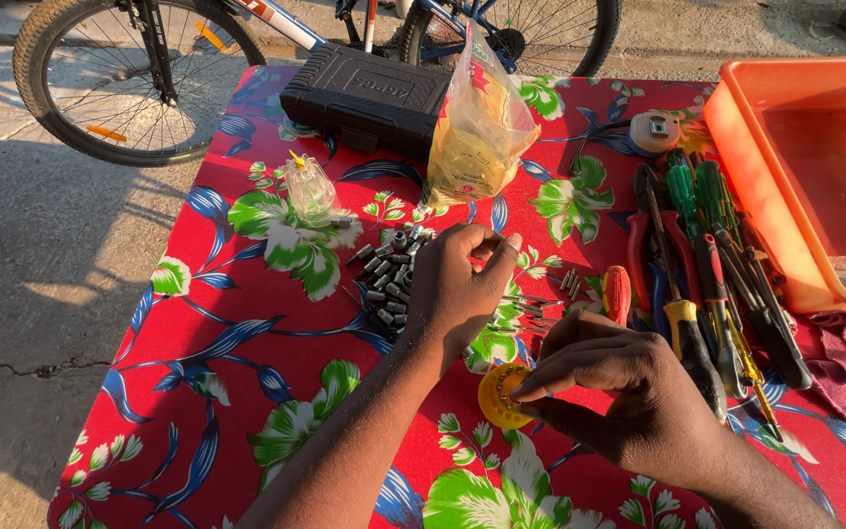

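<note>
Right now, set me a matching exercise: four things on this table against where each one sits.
Things:
1. black case
2. orange tub
3. yellow disc
4. metal sockets

Places:
A. at the right hand's fingertips
B. far edge, by the bicycle wheels
C. right side of the table, beyond the screwdrivers
D. just left of the left hand

Pairs: 1-B, 2-C, 3-A, 4-D

Stood outdoors on cracked concrete ground [41, 294] in low warm sunlight, covered with a red flowered cloth [237, 392], bicycle [139, 69] parked behind.
</note>
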